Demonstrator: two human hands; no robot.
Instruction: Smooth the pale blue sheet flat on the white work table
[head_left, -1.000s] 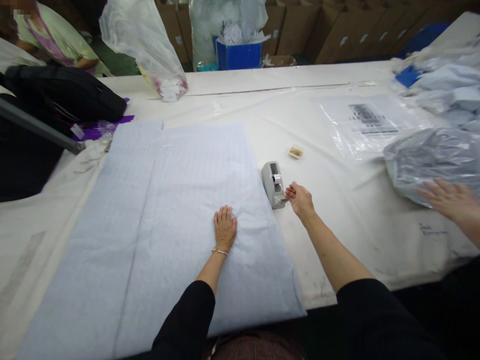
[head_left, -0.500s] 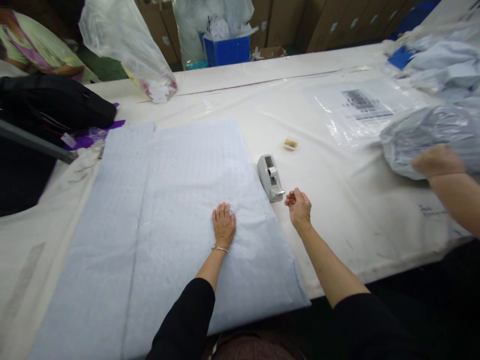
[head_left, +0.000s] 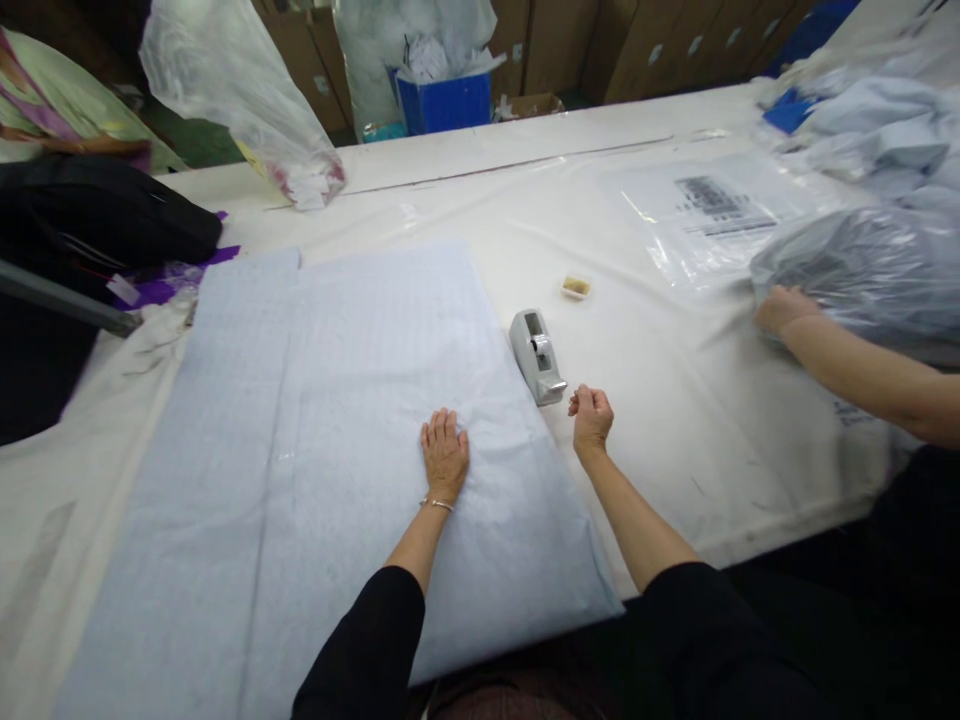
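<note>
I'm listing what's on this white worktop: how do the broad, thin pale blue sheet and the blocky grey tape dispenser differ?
Size: the pale blue sheet spreads wide; the grey tape dispenser is far smaller.
Shape: the sheet lies flat, with creases; the dispenser is a raised, angular block.
Colour: the sheet is pale blue, the dispenser grey.
Shared: both rest on the white worktop.

Pale blue sheet: lightly creased, lying flat. Grey tape dispenser: upright, just beside the sheet's right edge.
</note>
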